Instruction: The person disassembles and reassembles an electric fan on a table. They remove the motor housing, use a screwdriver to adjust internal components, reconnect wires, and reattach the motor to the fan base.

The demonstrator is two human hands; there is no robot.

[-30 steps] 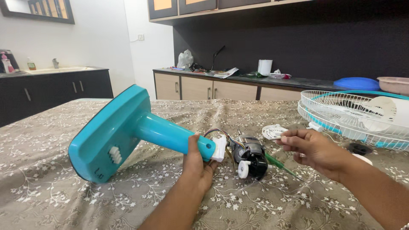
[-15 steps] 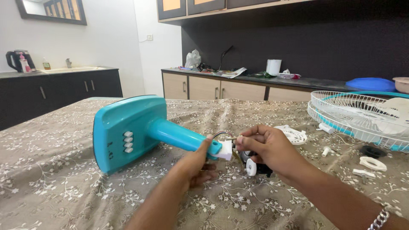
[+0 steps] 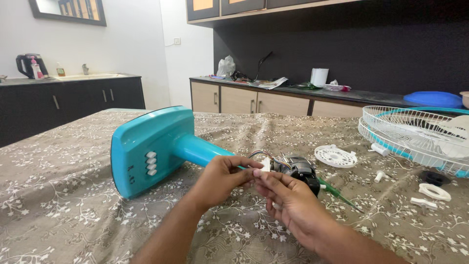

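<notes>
A turquoise fan stand (image 3: 151, 149) with a row of white buttons lies on its side on the table. My left hand (image 3: 220, 178) grips the top end of its neck, where a white joint piece (image 3: 266, 164) and coloured wires sit. My right hand (image 3: 288, 203) meets the left one there, fingertips pinching at the white joint piece. The black fan motor (image 3: 299, 168) lies just behind my hands, joined to the neck by the wires. A green-handled screwdriver (image 3: 342, 195) lies right of the motor.
A floral cloth covers the table (image 3: 58, 200). At the right lie white fan grilles (image 3: 415, 134) with turquoise rims, a round white cap (image 3: 335, 156), a white ring (image 3: 434, 191) and small white parts. Counters and cabinets stand behind.
The stand has turned so its buttoned face shows. My right hand came from the right across to the neck's end and now meets my left hand at the white joint piece.
</notes>
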